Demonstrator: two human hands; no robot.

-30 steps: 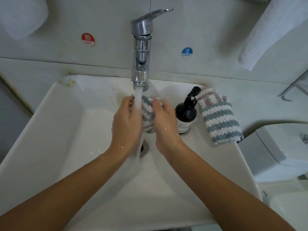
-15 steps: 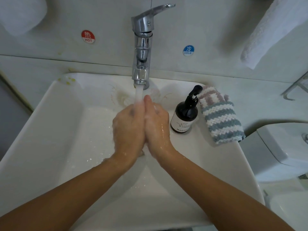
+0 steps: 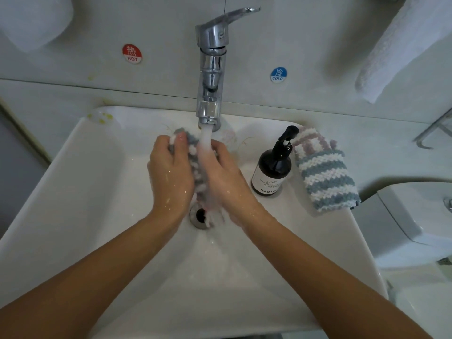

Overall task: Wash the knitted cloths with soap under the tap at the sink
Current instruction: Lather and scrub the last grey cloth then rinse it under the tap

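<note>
Rinse step: left hand (image 3: 171, 177) and right hand (image 3: 227, 177) grip wet cloth (image 3: 195, 165) under tap (image 3: 210, 69). Next, likely: second cloth (image 3: 325, 177).

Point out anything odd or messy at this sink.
Yellow-green specks stain the sink's back-left corner, with a similar smear on the wall above. Otherwise nothing stands out: both hands hold a cloth under the tap.

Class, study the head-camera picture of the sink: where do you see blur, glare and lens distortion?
Head view: the water stream and the lower end of the knitted cloth near the drain are motion-blurred; bright glare sits on the chrome tap; wet specks glint on the left hand and right hand; the wide-angle lens bows the sink rim; lighting is dim and soft.
</note>
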